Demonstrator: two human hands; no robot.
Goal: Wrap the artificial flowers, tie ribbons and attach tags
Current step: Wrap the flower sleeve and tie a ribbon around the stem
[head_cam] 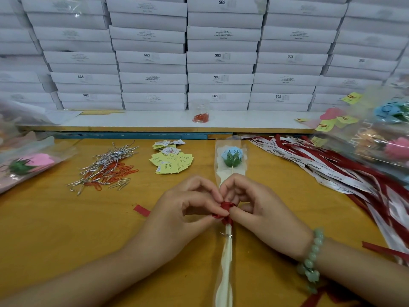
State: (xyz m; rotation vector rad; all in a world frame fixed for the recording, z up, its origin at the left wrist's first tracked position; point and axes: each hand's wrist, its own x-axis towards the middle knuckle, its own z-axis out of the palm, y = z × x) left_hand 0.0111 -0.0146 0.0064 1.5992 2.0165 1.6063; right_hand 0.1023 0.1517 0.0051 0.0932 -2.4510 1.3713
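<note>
A blue artificial flower point(232, 156) in a clear sleeve lies lengthwise on the wooden table point(66, 229), its white stem point(227, 258) pointing toward me. A red ribbon point(226, 210) is wound around the stem below the bloom. My left hand point(186, 213) pinches the ribbon from the left, and my right hand point(254, 207) pinches it from the right. A silver twist tie point(228, 235) circles the stem just below. Yellow tags point(171, 161) lie in a pile beyond my left hand.
Silver ties and orange paper clips point(106, 171) are scattered at the left. Red and white ribbons point(332, 169) fan out at the right, under wrapped flowers point(382, 138). More wrapped flowers point(26, 165) lie far left. Stacked white boxes point(219, 56) wall the back.
</note>
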